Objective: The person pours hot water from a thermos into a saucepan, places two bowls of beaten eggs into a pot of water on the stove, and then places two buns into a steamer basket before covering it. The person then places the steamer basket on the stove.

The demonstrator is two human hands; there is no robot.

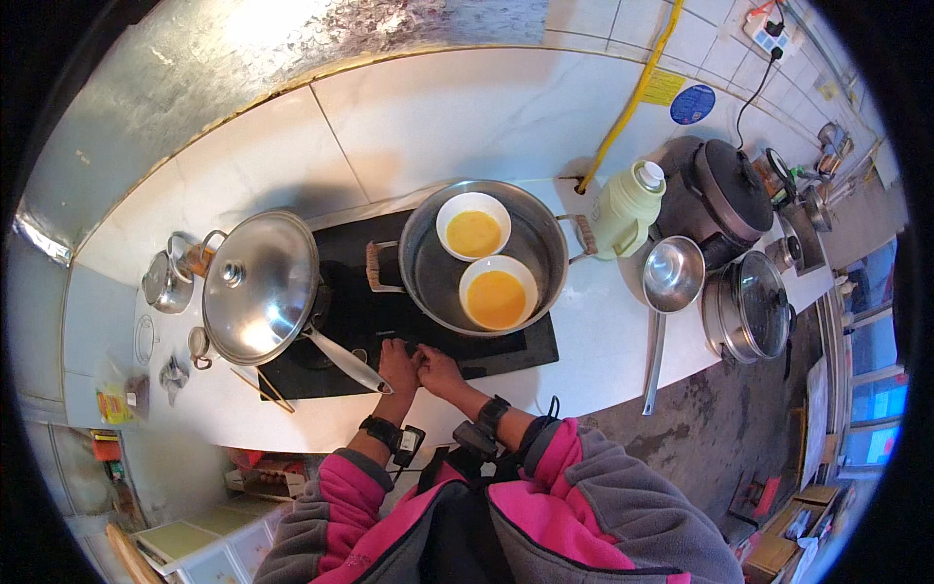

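Note:
Both of my hands are close together at the front edge of the black cooktop (355, 302). My left hand (397, 367) has its fingers bent down onto that edge. Beside it, almost touching, my right hand (441, 374) has its fingers drawn together; what lies under the fingertips is hidden. Just beyond them a wide two-handled steel pot (428, 253) stands on the cooktop. Inside it sit two white bowls of yellow liquid, a far bowl (474, 234) and a near bowl (498, 299). A lidded pan (261, 277) stands left, its handle (348, 361) ending near my left hand.
Right of the pot are a pale green thermos (630, 209), a steel ladle (673, 274), a dark cooker (725, 200) and a glass-lidded pot (749, 307). Chopsticks (275, 391) lie at the cooktop's front left. Small steel containers (167, 282) stand far left.

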